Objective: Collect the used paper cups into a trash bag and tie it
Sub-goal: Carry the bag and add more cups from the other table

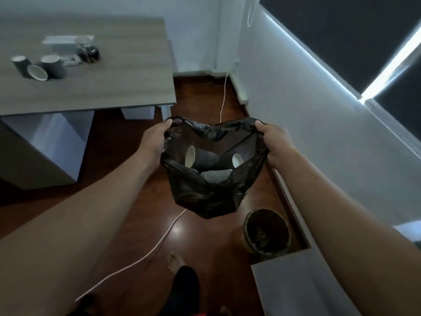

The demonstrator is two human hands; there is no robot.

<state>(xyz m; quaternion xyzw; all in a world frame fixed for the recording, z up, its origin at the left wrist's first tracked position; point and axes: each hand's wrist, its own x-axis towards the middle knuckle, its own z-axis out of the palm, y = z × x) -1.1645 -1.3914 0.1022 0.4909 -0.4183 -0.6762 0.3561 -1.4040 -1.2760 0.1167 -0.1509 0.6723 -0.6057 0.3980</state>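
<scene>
A black trash bag point(205, 192) is held open in mid-air above the wooden floor point(200, 242), at frame centre. Its rim is gripped at 9 o'clock by the left hand point(155, 142) and at 3 o'clock by the right hand point(275, 142); the fingers of both hands are curled round the plastic and are mostly hidden by it. Three paper cups point(202, 158) are seen lying on their sides inside the bag, two with white interiors facing up. Three more dark paper cups on the worktop point(41, 67) are noted at 10 o'clock, one tipped over and touching an upright one. The grey worktop point(118, 71) also carries some small blurred items that cannot be identified. A round waste bin point(266, 233) is noted on the floor at 5 o'clock of the bag, beside the wall. A white cable point(159, 240) is trailed across the floor. A bare foot point(175, 261) is seen at 6 o'clock.
</scene>
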